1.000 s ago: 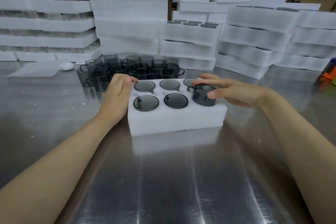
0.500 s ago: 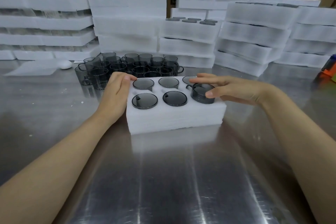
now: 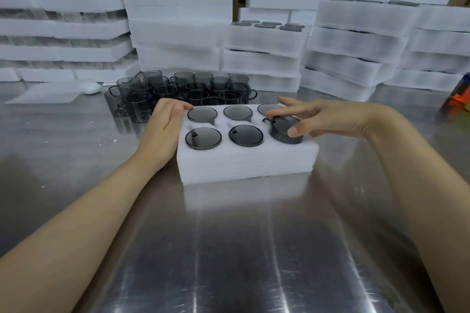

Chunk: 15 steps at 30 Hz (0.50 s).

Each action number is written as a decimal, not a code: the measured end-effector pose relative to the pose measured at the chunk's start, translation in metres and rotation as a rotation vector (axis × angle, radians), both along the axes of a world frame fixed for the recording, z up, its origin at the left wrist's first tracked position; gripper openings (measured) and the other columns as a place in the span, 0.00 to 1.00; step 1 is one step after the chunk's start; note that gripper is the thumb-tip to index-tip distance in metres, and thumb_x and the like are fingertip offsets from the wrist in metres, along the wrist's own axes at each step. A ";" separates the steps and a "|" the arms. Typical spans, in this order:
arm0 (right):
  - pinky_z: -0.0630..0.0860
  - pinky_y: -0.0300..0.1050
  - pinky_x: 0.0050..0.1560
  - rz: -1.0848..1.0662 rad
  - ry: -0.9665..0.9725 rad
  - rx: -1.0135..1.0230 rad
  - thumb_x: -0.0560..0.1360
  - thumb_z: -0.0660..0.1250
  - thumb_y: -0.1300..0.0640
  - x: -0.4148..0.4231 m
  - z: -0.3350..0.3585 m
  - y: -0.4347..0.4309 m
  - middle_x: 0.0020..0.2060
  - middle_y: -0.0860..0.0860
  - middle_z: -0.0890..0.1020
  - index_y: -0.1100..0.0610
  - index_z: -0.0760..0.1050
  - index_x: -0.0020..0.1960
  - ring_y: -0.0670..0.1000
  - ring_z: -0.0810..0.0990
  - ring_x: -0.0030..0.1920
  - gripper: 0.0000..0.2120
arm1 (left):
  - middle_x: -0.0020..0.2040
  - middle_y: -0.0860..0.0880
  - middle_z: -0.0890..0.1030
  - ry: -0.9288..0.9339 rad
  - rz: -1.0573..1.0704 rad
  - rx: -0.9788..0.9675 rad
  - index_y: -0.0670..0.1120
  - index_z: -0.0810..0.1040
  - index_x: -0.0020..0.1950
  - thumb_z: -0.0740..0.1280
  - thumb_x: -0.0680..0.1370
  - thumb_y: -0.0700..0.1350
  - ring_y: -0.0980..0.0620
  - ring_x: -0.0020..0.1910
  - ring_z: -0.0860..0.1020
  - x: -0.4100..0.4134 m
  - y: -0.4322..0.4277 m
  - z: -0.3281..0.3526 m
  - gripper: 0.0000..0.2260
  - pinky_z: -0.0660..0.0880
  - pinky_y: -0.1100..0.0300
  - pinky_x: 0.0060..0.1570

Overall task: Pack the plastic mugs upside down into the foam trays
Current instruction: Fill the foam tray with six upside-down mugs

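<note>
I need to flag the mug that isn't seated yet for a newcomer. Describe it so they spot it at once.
On the steel table lies one white foam tray with six pockets. Look at its near right pocket, by the right hand. That grey mug stands proud of the foam, side wall showing; the other five sit flush.

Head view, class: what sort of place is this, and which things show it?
Probably a factory packing station: stacked white foam trays fill the back, identical grey mugs wait on a steel table, and one tray holds upside-down mugs.
</note>
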State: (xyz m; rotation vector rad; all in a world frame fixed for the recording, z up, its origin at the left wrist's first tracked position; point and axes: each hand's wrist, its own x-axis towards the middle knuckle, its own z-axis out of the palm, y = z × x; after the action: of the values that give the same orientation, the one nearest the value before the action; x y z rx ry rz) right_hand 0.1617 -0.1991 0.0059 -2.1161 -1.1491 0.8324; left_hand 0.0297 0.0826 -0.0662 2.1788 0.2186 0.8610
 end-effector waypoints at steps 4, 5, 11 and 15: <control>0.67 0.41 0.56 -0.040 -0.048 0.035 0.66 0.67 0.44 0.001 -0.007 0.004 0.74 0.30 0.52 0.25 0.70 0.60 0.38 0.57 0.72 0.24 | 0.59 0.46 0.72 -0.004 0.003 -0.001 0.40 0.77 0.59 0.51 0.85 0.43 0.58 0.57 0.70 0.000 0.000 0.000 0.16 0.62 0.78 0.54; 0.67 0.43 0.57 -0.045 -0.047 0.044 0.66 0.67 0.43 0.001 -0.008 0.004 0.73 0.30 0.52 0.25 0.70 0.60 0.38 0.57 0.72 0.24 | 0.59 0.46 0.72 -0.002 0.004 -0.001 0.40 0.77 0.59 0.51 0.85 0.43 0.58 0.57 0.70 0.000 0.000 0.000 0.16 0.62 0.78 0.54; 0.59 0.50 0.72 -0.015 0.040 0.067 0.65 0.74 0.47 0.009 -0.014 0.002 0.74 0.31 0.49 0.30 0.73 0.61 0.40 0.51 0.74 0.26 | 0.59 0.46 0.72 0.007 0.004 -0.013 0.41 0.77 0.59 0.51 0.85 0.44 0.57 0.58 0.71 -0.001 -0.001 0.001 0.16 0.62 0.76 0.54; 0.61 0.47 0.71 -0.003 -0.023 0.056 0.67 0.73 0.46 0.010 -0.015 0.004 0.73 0.29 0.47 0.28 0.73 0.60 0.39 0.54 0.73 0.24 | 0.59 0.47 0.72 0.010 -0.001 -0.019 0.41 0.77 0.60 0.51 0.85 0.44 0.57 0.58 0.71 -0.001 -0.001 0.001 0.16 0.62 0.76 0.54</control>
State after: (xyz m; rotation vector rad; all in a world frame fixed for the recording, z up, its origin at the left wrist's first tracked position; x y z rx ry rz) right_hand 0.1716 -0.1947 -0.0095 -2.0862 -1.1671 0.7678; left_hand 0.0283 0.0812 -0.0652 2.1661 0.2290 0.8446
